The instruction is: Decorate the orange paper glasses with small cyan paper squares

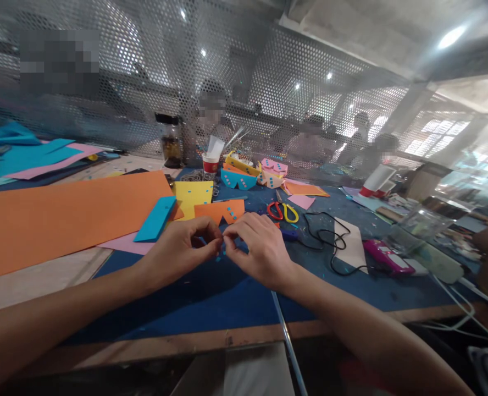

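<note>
My left hand [178, 246] and my right hand [262, 250] meet above the blue mat [153, 308], thumbs and index fingertips pinched close together. Whatever lies between the fingertips is too small to make out. Just beyond them is an orange paper cutout [211, 210] with a notch and small blue squares on it. Tiny blue paper bits [219, 257] are on the mat below my fingertips. To the left of my left hand is a folded blue paper strip [155, 220], near a yellow sheet [192, 193]. Scissors [290, 213] with red and yellow handles lie beyond my right hand.
A large orange sheet [62, 217] covers the left side. Behind stand paper glasses [239, 179], a paper cup [210, 163] and a jar [171, 143]. At right are a black cord [324, 236] and a magenta device [388, 257]. A perforated metal screen [252, 71] rises behind.
</note>
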Motion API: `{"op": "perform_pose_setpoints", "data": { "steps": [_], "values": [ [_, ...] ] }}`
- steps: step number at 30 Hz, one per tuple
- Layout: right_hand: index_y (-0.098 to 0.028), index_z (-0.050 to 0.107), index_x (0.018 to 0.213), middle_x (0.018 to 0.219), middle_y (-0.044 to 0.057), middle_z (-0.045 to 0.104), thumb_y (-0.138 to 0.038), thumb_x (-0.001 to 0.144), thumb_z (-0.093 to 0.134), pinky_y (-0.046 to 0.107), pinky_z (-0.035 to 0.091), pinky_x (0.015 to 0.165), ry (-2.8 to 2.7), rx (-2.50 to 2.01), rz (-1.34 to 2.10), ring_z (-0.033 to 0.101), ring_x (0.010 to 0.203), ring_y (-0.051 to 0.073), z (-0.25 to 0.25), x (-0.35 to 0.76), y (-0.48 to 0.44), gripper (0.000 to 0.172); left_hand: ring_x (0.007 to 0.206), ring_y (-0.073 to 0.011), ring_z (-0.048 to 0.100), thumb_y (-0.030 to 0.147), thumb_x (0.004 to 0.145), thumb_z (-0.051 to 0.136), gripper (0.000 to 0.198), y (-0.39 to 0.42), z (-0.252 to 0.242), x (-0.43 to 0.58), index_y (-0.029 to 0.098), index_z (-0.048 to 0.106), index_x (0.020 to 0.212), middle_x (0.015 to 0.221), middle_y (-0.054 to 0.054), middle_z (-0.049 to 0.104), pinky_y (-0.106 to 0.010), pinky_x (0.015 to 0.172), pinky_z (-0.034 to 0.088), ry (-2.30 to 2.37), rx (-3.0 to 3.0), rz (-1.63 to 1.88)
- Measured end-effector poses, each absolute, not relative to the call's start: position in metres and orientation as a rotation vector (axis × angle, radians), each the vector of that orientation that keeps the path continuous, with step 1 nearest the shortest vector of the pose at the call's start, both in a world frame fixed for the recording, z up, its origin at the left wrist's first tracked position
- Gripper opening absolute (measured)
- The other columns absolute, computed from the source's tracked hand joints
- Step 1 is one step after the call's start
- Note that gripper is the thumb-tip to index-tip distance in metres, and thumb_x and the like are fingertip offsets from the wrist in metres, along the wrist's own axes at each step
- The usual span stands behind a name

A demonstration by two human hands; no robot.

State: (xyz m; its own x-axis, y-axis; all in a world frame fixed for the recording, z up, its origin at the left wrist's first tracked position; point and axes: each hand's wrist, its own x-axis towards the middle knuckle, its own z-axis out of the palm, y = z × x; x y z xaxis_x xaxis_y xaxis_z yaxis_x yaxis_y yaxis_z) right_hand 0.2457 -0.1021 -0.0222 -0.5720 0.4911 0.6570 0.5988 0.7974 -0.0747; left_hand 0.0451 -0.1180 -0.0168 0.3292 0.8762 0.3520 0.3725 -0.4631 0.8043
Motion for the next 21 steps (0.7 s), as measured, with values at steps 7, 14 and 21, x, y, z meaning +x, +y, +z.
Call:
{"op": "perform_pose_setpoints", "data": {
  "steps": [7, 14, 21],
  "values": [
    [-0.02, 0.07, 0.098, 0.097, 0.005, 0.075, -0.027, 0.102, 0.054, 0.036, 0.04, 0.083, -2.29, -0.764, -0.191, 0.064, 0.093, 0.02, -0.0235, 0.2481, -0.0994, 0.018, 0.063, -0.0164, 0.07, 0.031, 0.086, 0.067, 0.015, -0.116, -0.0167, 0.0442, 0.019, 0.065, 0.078, 0.068, 0.0, 0.072, -0.025, 0.061, 0.055, 1.09, 1.891, 1.048],
    [-0.019, 0.069, 0.092, 0.09, 0.005, 0.073, -0.022, 0.098, 0.057, 0.035, 0.041, 0.077, -2.267, -0.751, -0.351, 0.064, 0.087, 0.019, -0.0229, 0.245, -0.0998, 0.014, 0.063, -0.0154, 0.067, 0.027, 0.085, 0.065, 0.01, -0.1153, -0.0186, 0.0453, 0.019, 0.065, 0.078, 0.068, 0.001, 0.071, -0.024, 0.06, 0.053, 1.092, 1.914, 1.059],
    [-0.019, 0.068, 0.09, 0.088, 0.005, 0.073, -0.02, 0.097, 0.057, 0.034, 0.041, 0.076, -2.27, -0.758, -0.364, 0.064, 0.087, 0.019, -0.0218, 0.2444, -0.1003, 0.014, 0.062, -0.0146, 0.066, 0.027, 0.084, 0.066, 0.01, -0.1148, -0.0196, 0.0442, 0.019, 0.064, 0.078, 0.066, 0.001, 0.071, -0.024, 0.059, 0.051, 1.075, 1.899, 1.051]
  ]
}}
